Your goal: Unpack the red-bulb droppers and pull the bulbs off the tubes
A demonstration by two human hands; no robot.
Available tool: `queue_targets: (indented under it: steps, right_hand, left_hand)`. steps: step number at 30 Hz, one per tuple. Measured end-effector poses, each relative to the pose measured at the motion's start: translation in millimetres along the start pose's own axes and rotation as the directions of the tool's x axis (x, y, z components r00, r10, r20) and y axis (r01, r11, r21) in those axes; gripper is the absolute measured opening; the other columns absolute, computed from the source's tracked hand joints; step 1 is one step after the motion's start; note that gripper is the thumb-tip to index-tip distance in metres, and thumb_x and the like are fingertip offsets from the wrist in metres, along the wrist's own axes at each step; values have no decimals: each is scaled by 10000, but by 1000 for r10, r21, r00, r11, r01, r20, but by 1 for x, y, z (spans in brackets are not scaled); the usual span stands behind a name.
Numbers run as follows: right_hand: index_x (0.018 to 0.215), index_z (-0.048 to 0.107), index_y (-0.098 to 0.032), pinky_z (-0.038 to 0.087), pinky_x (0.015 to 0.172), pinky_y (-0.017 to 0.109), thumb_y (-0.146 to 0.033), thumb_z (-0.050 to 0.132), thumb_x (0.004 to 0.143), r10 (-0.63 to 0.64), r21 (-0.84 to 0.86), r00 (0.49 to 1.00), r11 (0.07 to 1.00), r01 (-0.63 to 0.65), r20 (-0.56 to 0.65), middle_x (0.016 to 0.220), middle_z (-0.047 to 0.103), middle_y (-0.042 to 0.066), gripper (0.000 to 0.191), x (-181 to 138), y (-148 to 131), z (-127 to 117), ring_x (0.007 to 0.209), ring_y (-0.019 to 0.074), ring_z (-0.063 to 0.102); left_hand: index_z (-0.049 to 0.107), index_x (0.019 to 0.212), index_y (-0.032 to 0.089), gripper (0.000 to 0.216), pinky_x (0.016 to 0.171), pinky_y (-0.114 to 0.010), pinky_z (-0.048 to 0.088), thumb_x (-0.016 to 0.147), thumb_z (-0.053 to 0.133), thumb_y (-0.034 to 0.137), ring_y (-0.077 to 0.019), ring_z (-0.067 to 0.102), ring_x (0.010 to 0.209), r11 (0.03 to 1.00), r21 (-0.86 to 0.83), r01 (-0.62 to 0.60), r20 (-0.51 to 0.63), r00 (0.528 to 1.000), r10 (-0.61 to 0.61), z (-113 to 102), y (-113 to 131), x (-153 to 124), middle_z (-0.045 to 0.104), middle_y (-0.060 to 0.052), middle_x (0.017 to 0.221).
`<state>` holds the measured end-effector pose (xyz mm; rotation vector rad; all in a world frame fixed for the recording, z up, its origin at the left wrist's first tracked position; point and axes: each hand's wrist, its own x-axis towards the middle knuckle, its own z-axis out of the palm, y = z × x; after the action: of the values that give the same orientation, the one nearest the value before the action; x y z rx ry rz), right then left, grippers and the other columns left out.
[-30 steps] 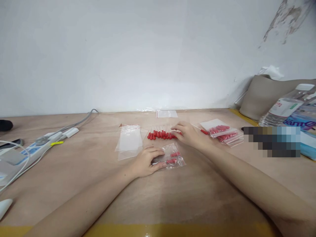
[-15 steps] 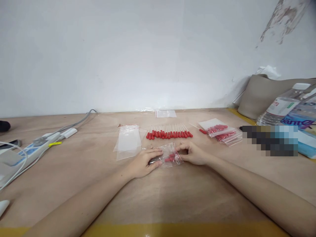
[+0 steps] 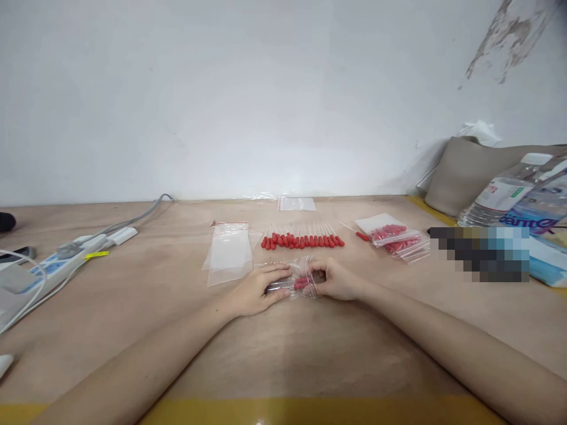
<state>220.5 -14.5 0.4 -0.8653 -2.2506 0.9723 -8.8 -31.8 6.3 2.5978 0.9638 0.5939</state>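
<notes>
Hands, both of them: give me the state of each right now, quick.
Left hand: flat, palm down, pressing on the small clear bag of red-tipped pieces.
Right hand: fingers pinched on the same bag's right end.

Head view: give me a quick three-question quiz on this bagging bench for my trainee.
1. True or false: both hands touch the small bag.
2. What lies in a row just beyond the small bag? A) the red-tipped sticks B) bottles C) plugs
3. Fill in: the empty bags lie to the ____ of the row of sticks.

Key: 1 true; 2 A; 3 left. The left hand lies flat on the bag, the right hand pinches its other end, and a few red tips show inside it. The filled bags lie to the right of the row, all on the table.
</notes>
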Motion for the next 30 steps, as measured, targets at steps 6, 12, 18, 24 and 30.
queue_targets:
  steps: [6,12,18,24,30]
  right_hand:
    - [700,564,-161,317,474,194,-217,628,658,20,-260,1000,965,-19,3,617,543,-33,94,-1,-8,-12,533,76,432]
    - [679,543,-163,287,444,184,-152,609,596,105,-300,991,951,-75,83,576,508,-51,107,-3,-14,-17,504,65,414]
    - [786,593,-145,326,444,178,-242,673,603,216,102,976,970,-219,40,586,546,-49,222,-4,-3,-25,488,53,444]
    - [869,606,-149,460,605,230,-319,752,560,342,496,939,813,-304,14,730,650,-3,381,-8,22,-55,610,81,572]
    - [909,640,-166,501,612,252,-351,742,583,460,545,840,800,-252,-287,757,673,34,389,-12,28,-93,613,102,604]
  left_hand:
    - [481,1240,207,446,1016,-401,354,840,498,404,-198,436,1205,1000,-7,-12,18,1000,12,0,1,0,488,-87,1293]
    - [467,1251,214,460,1022,-411,344,833,510,402,-200,434,1207,999,-25,-21,40,999,22,-2,4,0,488,-87,1292]
    - [469,1242,210,431,1000,-401,369,848,487,384,-198,453,1187,1000,-13,-25,13,1000,25,0,3,0,500,-82,1281]
    - [594,1065,195,353,927,-423,395,843,450,430,-244,560,1020,959,277,56,-34,998,-49,-11,15,-6,605,-97,1102]
    - [633,677,199,440,609,-315,455,751,474,602,-191,588,579,902,385,197,5,976,-216,-34,31,-7,619,-32,648]
